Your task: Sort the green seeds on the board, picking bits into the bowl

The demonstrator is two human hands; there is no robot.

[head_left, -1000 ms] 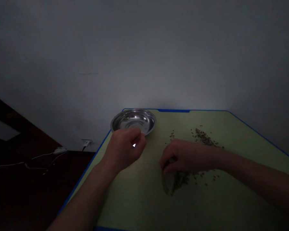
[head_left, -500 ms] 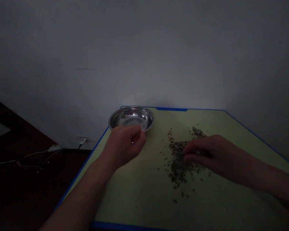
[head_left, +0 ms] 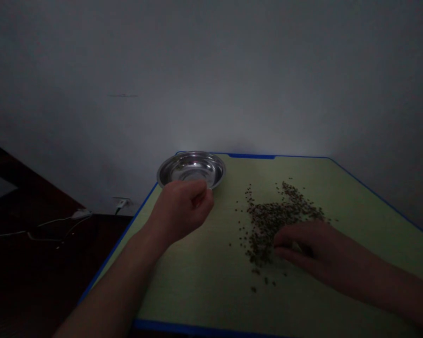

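Observation:
My left hand (head_left: pixel 183 209) is closed in a loose fist, in front of the near rim of a shiny metal bowl (head_left: pixel 211 165) and hiding part of it. What the fist holds, if anything, is hidden. On the right, my right hand (head_left: pixel 312 246) is at the near right side of a spread of small dark seed-like grains (head_left: pixel 268 218). Its thumb and fingers are curled toward each other in a pinch at the grains. Dim light and blur hide whether anything is between the fingertips.
The pale green table (head_left: pixel 197 281) has a blue edge and stands against a grey wall (head_left: pixel 268 80). Stray grains lie around the main spread. At the left, white cords (head_left: pixel 49 237) and a plug (head_left: pixel 121 203) are low by the wall, near the dark floor.
My right hand has moved nearer and slightly to the right, uncovering more of the grains. My left hand stays closed in nearly the same place.

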